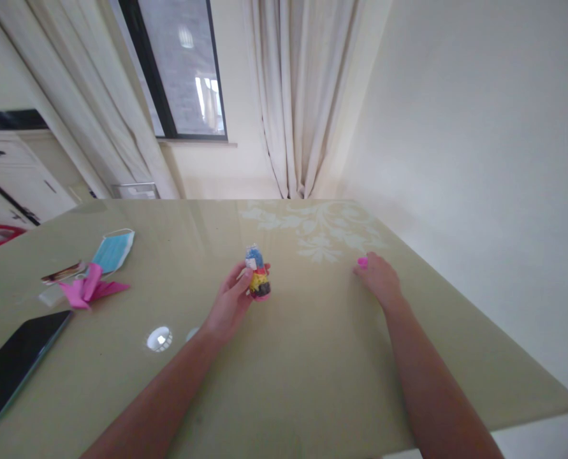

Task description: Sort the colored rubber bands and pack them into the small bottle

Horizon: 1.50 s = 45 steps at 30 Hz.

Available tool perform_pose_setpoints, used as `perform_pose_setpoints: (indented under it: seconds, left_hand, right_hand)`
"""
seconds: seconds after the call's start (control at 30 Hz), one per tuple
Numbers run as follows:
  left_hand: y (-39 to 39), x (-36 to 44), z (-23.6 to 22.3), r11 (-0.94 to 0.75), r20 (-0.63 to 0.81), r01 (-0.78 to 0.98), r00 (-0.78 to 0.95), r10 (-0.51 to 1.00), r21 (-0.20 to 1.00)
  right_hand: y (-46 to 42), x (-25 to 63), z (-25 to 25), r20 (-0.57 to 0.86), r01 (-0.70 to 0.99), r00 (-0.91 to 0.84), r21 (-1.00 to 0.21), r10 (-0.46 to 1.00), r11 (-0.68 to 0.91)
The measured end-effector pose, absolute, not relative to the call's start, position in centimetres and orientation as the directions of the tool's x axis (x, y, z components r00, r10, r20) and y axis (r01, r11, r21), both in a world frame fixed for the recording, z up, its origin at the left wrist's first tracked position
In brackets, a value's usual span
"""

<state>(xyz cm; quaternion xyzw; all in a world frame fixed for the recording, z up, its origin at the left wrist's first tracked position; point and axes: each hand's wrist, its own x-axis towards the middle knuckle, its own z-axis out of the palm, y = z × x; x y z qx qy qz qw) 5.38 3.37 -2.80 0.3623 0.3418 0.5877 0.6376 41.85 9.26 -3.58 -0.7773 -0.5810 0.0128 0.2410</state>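
My left hand (229, 301) is closed around a small clear bottle (261, 282) filled with coloured layers of blue, red, yellow and black, with pink at its base. The bottle stands nearly upright above the middle of the table, and its top looks uncovered. Over to the right, my right hand (380, 280) pinches a small bright pink cap-like piece (363, 262) close to the table surface. My fingers hide part of that piece.
The glossy table (293, 382) carries a black phone (18, 363), a pink folded-paper crane (90, 288), a blue face mask (114, 251) and a thin brown packet (62, 273) at left. A white wall (479, 159) borders the right edge.
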Motion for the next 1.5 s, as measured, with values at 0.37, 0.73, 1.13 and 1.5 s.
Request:
perform_pose_setpoints:
  seconds: [0.37,0.73,1.13,1.5]
  left_hand:
    - [3.8,5.1,-3.9,-0.085,0.101,-0.307,0.038,0.994,0.948]
    - [3.0,5.3,-4.0,-0.422,0.4,0.246,0.135,0.907,0.873]
    - [2.8,4.7,-4.2,-0.611,0.606,0.6,0.247,0.756,0.517]
    - [2.5,5.1,-4.2,-0.646,0.638,0.641,0.301,0.709,0.415]
  right_hand:
    - [8.9,36.7,-1.5,0.334,0.681,0.064,-0.703,0.94,0.204]
    - [5.2,29.3,0.8,0.501,0.353,-0.303,-0.732,0.811,0.584]
    - [5.0,29.5,1.1,0.397,0.411,-0.393,-0.732,0.83,0.544]
    - [5.1,30.0,0.5,0.243,0.44,-0.402,-0.794,0.883,0.419]
